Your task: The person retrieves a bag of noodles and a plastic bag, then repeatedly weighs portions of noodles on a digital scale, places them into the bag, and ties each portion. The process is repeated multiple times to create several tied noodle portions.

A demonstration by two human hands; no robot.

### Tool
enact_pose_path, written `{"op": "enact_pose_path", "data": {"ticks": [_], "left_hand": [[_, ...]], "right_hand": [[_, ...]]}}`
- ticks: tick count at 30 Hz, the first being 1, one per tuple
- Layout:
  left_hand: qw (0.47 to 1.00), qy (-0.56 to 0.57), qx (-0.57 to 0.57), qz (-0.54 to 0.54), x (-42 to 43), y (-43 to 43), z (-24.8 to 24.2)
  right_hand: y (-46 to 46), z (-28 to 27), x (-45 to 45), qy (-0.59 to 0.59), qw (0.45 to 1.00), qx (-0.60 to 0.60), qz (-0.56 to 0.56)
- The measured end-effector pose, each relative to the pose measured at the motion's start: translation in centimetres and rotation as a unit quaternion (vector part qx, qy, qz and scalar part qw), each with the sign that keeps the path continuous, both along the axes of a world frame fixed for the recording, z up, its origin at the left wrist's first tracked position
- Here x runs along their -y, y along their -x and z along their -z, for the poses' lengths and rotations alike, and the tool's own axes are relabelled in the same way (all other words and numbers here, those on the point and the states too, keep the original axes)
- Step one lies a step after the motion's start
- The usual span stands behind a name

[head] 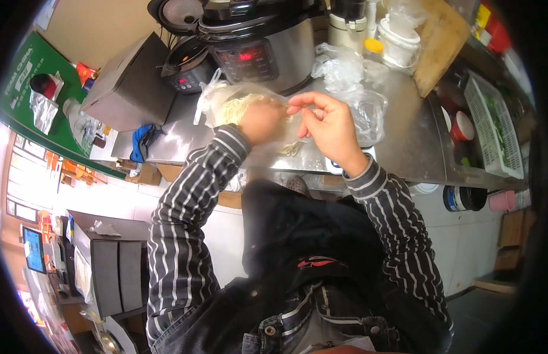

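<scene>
Pale noodles (239, 107) lie in a thin clear plastic bag (217, 95) on the steel counter. My left hand (266, 123) is blurred and rests over the noodles at the bag; whether its fingers grip any cannot be told. At the bag's right edge is my right hand (327, 126), its fingers bent and thumb near the fingertips; whether it pinches the film is unclear. A few noodles (290, 148) show below my left hand, near the counter's front edge. Part of a white device (333, 165) shows beneath my right wrist.
A large electric pressure cooker (265, 53) and a smaller cooker (185, 66) stand behind the bag. Crumpled plastic bags (340, 66) and a clear bag (367, 117) lie right. A blue-black cloth item (143, 141) is left. Farther right are a sink edge (437, 132) and a white basket (482, 119).
</scene>
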State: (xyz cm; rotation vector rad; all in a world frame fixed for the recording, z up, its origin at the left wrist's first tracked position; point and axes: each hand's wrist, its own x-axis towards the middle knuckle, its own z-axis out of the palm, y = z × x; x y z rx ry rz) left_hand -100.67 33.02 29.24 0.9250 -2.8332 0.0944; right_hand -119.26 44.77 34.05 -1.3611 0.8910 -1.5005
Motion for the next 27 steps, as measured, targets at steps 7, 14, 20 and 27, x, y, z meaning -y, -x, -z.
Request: {"op": "enact_pose_path", "data": {"ticks": [7, 14, 20, 27], "left_hand": [[0.924, -0.103, -0.358, -0.086, 1.9, -3.2, -3.9], [0.996, 0.03, -0.049, -0.064, 0.5, 0.3, 0.8], [0.979, -0.065, -0.19, -0.036, 0.4, 0.6, -0.6], [0.929, -0.011, -0.363, -0.069, -1.0, -3.2, -3.8]], "right_hand": [[1.4, 0.0, 0.2, -0.004, 1.0, -0.01, 0.023], [0.4, -0.5, 1.3, -0.002, 1.0, -0.002, 0.027], [0.9, -0.5, 1.8, 0.006, 0.999, -0.014, 0.051], [1.4, -0.2, 2.0, 0.008, 0.998, 0.011, 0.059]]}}
